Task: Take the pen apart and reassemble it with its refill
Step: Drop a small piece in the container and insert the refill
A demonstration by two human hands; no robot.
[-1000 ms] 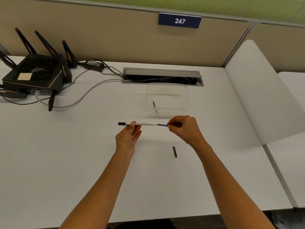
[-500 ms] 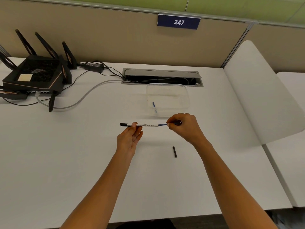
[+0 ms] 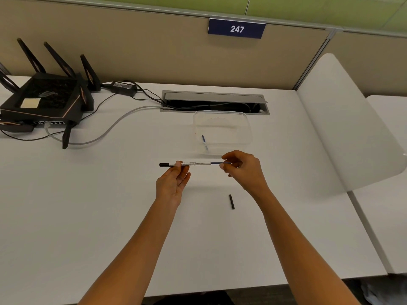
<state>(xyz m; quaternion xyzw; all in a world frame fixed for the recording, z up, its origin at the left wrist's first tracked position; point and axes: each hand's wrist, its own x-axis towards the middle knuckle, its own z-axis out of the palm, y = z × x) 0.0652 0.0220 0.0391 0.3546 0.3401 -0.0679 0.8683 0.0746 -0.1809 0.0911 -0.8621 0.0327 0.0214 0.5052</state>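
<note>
A white pen barrel (image 3: 193,164) with printed text and a black left end is held level above the table. My left hand (image 3: 174,183) pinches it near the black end. A thin blue refill (image 3: 215,163) sticks out of the barrel's right end, and my right hand (image 3: 244,170) pinches that refill between thumb and fingers. A small black pen piece (image 3: 231,201) lies on the table below my right hand. Another blue refill (image 3: 204,140) lies inside the clear plastic container (image 3: 246,124) just behind the pen.
A black router (image 3: 44,100) with antennas stands at the back left, its cables (image 3: 110,126) running to an open cable slot (image 3: 214,102). A white divider panel (image 3: 343,128) rises at the right. The table's front edge (image 3: 220,289) is close to me.
The refill shows a little more length between the barrel and my right hand's fingers. Both hands stay in nearly the same place.
</note>
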